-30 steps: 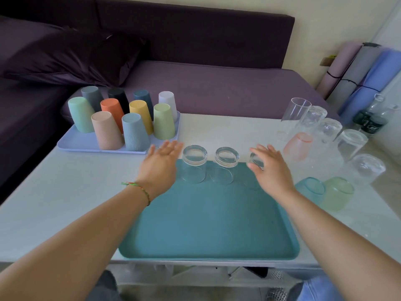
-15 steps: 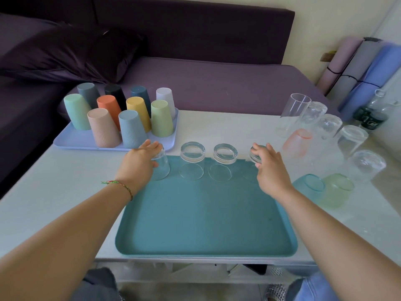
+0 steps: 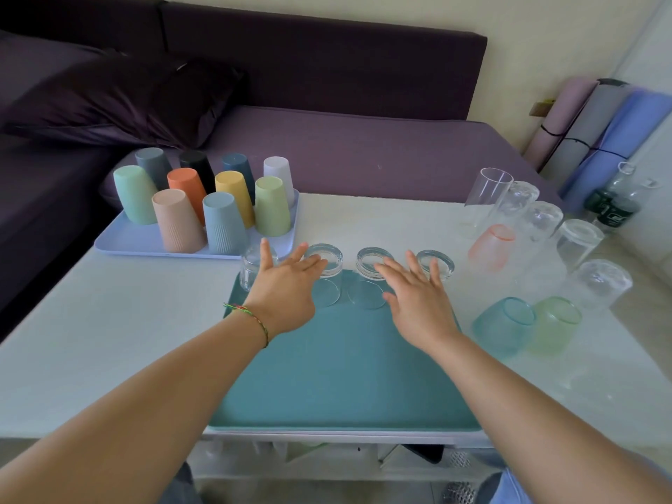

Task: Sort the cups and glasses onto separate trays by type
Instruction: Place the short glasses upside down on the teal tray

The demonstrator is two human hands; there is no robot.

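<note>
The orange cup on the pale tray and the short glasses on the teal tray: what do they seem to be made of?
Orange cup: probably matte plastic, opaque, without shine. Short glasses: likely clear glass, see-through, with thick bases; clear plastic remains possible.

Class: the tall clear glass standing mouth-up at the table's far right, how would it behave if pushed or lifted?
The tall clear glass tumbler is narrow for its height, so a push near the rim would probably tip it. Thin, smooth walls suggest it is fragile and perhaps slippery.
</note>
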